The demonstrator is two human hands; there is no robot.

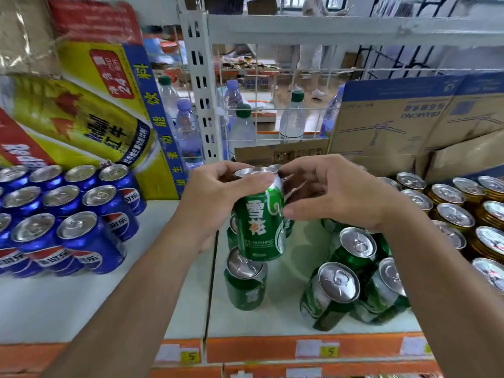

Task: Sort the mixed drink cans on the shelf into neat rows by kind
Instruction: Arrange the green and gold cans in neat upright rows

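Fingers of the left hand (pixel 218 197) curl round an upright green beer can (pixel 259 230), centre frame above the shelf (pixel 174 296); right hand (pixel 335 197) fingers curl round a second can (pixel 272 168), mostly hidden, just behind.

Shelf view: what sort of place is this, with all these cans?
Most likely a small grocery shop: yellow price tags marked 5 on the orange shelf edge, blue Pepsi cans in rows, green Snow beer cans, one in the left hand, and bottled water behind.
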